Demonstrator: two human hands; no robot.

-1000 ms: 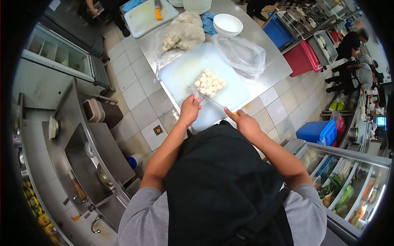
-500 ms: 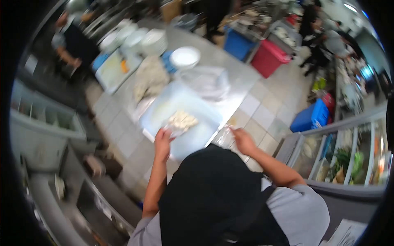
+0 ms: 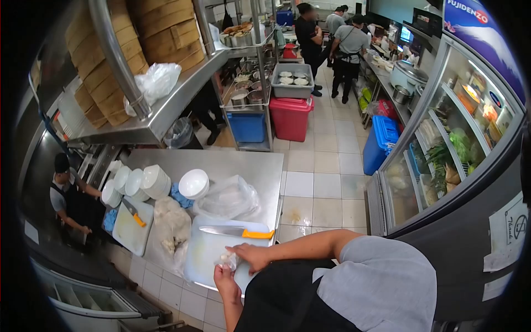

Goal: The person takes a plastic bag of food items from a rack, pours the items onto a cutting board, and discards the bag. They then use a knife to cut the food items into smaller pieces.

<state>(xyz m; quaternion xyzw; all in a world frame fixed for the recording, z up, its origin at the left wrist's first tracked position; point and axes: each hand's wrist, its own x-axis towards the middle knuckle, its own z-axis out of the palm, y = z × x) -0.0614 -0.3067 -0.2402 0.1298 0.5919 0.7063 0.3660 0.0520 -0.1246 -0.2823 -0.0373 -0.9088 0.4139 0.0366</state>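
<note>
My left hand point(image 3: 227, 283) is closed around the lower part of a small clear plastic bag point(image 3: 225, 264) with pale pieces in it. From the right, my right hand point(image 3: 252, 257) reaches across, its fingertips at the top of the same bag. Both hands are over the near part of a white cutting board point(image 3: 200, 254). Along the board's far side lies a knife point(image 3: 257, 234) with an orange handle, its blade pointing left. Left of the board sits a large plastic bag of pale contents point(image 3: 170, 221).
On the steel table point(image 3: 260, 160) are stacked white bowls point(image 3: 156, 181), a single bowl point(image 3: 193, 183), clear plastic point(image 3: 232, 199) and a second board point(image 3: 133, 232) with a knife. Overhead at left hangs a shelf with bamboo steamers point(image 3: 105, 55). A glass-door fridge point(image 3: 437, 149) stands right. Co-workers point(image 3: 348, 44) stand behind.
My view has lifted and turned. My hands, apart before with clear plastic at each, have come together at one bag. The pale pieces seen over the board's middle are now in the bag between my hands.
</note>
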